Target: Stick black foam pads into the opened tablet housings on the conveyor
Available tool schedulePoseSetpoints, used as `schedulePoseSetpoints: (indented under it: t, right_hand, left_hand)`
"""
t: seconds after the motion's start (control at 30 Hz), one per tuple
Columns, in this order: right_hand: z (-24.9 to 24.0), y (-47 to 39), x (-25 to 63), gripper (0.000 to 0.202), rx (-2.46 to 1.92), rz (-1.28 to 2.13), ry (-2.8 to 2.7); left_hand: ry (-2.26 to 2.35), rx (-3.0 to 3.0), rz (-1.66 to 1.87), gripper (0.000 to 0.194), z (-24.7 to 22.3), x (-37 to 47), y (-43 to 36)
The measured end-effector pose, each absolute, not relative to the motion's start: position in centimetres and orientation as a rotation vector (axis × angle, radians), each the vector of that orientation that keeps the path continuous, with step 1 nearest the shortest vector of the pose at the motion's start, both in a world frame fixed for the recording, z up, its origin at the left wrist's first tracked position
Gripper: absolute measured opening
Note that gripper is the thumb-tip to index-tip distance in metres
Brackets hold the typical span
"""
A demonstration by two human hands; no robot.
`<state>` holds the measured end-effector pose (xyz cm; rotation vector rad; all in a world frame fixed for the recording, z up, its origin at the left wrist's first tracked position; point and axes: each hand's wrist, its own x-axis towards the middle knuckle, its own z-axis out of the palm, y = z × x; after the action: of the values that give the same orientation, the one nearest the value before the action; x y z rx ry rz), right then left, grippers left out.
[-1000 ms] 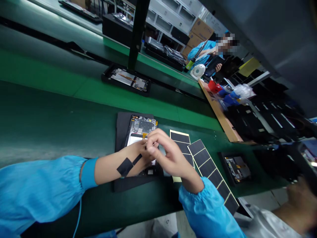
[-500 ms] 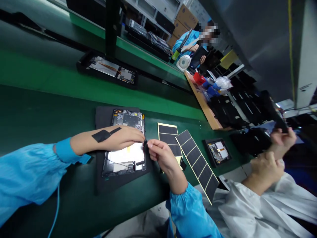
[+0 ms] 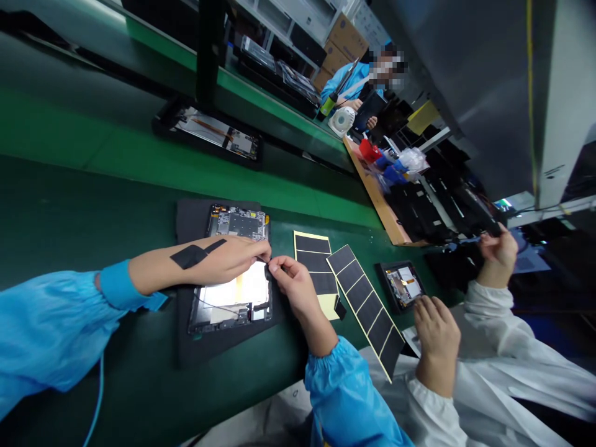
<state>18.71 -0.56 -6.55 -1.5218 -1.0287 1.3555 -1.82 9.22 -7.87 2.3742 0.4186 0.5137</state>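
Observation:
An opened tablet (image 3: 233, 313) lies on a dark grey mat (image 3: 186, 214), its circuit board and bright silvery battery area exposed. Across its middle reaches my left hand (image 3: 233, 257), fingertips pinched together at the tablet's right edge. Black tape pieces (image 3: 190, 256) stick to the back of this hand and wrist. Just right of that edge, my right hand (image 3: 295, 282) is closed in a pinch, its fingertips almost meeting the left ones. Something small and dark shows between the two pinches, too little of it to name. My left fingers hide part of the tablet's middle.
Two sheets of black adhesive pads (image 3: 314, 261) (image 3: 367, 310) lie right of my right hand. Beyond them sits a smaller open device (image 3: 404, 284), near a co-worker's hand (image 3: 437, 329). Another opened device (image 3: 212, 133) rests on the far ledge. A small fan (image 3: 342, 121) stands farther back.
My left fingertips have curled into a pinch, and my right hand has come slightly left towards them. The neighbouring co-worker's hands have parted, one coming down beside the smaller device.

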Motion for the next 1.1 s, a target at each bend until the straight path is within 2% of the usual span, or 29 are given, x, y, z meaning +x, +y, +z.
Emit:
schedulePoseSetpoints:
  t: [0.7, 0.97, 1.1]
  right_hand:
    - [-7.9, -0.7, 17.4, 0.029, -1.529, 1.059, -1.132]
    - [-7.7, -2.8, 17.7, 0.028, -1.553, 0.848, -1.161]
    - [-7.4, -5.0, 17.6, 0.026, -1.566, 0.631, -1.468]
  left_hand:
    - [0.461, 2.328, 0.541, 0.021, -8.5, -1.5, 8.9]
    - [0.45, 2.31, 0.555, 0.025, -8.4, -1.7, 8.9]
    - [0.481, 2.31, 0.56, 0.025, -8.5, -1.7, 8.8]
